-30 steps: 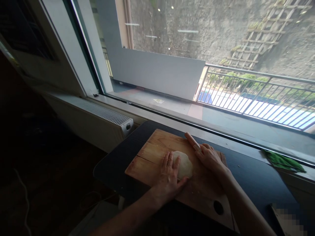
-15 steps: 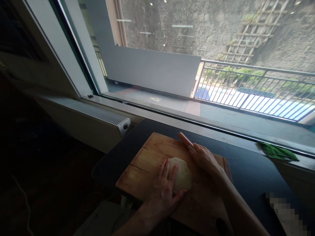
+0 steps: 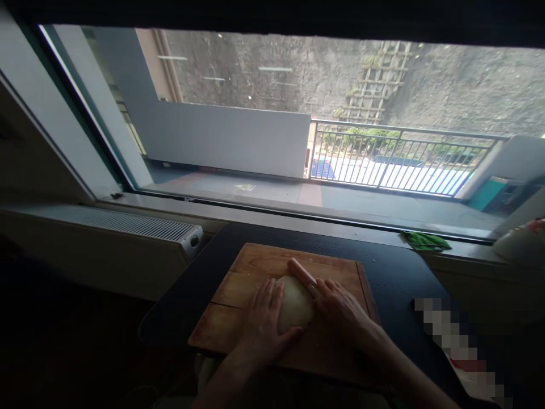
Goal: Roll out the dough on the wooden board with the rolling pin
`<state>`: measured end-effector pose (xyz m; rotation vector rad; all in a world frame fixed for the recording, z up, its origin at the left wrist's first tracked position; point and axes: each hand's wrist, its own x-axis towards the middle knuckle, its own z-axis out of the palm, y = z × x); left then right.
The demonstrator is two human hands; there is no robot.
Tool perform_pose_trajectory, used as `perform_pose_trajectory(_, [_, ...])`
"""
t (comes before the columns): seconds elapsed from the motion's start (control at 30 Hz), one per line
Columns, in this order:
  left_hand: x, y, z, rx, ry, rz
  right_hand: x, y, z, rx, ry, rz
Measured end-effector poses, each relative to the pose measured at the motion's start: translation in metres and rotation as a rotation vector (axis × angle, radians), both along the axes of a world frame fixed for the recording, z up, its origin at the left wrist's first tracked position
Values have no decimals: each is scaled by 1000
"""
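On the board: the dough (image 3: 294,309), a pale round, lies near the middle of the board (image 3: 242,271), between the two hands.
Left hand: the left hand (image 3: 264,318) lies over the dough's left edge, thumb spread along the near edge; its grip is apart, resting on the dough rather than clamped.
Right hand: the right hand (image 3: 340,307) has its grip clamped on the pin's near end.
Pin: the pin (image 3: 301,272) slants away to the left, its free end just past the dough's far edge; whether it touches dough or wood, I cannot tell.
Table: the table (image 3: 395,278) carries the board and, to the right, a blurred-out thing (image 3: 451,341); a green cloth (image 3: 426,241) lies on the sill (image 3: 298,220) beyond.
Finger risk: the left fingers could be pinched if the pin rolled left while they cover the dough.
Shape risk: held at one end, the pin may press unevenly and leave the dough lopsided.
Crack risk: dough spread leftward might catch in the board's crack (image 3: 225,305).
Slip risk: a hard one-sided push could shift the board.
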<state>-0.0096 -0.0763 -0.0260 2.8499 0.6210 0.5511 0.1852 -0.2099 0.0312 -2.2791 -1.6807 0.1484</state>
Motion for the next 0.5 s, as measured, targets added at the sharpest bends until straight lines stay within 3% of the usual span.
perform_pose_trajectory(0.1, [1, -4, -3, 12, -8, -1, 10, 7, 11, -61, 26, -28])
perform_pose_trajectory(0.2, [-1, -3, -2, 8, -3, 10, 9, 13, 15, -21, 33, -35])
perform_pose_trajectory(0.33, [1, 11, 11, -32, 59, -57, -2, 6, 13, -50, 92, 38])
perform_pose_trajectory(0.43, [10, 25, 22, -64, 124, -184, 6, -5, 11, -36, 87, -49])
perform_pose_trajectory(0.5, [20, 27, 22, -80, 109, -192, 13, -9, 8, -10, 45, -165])
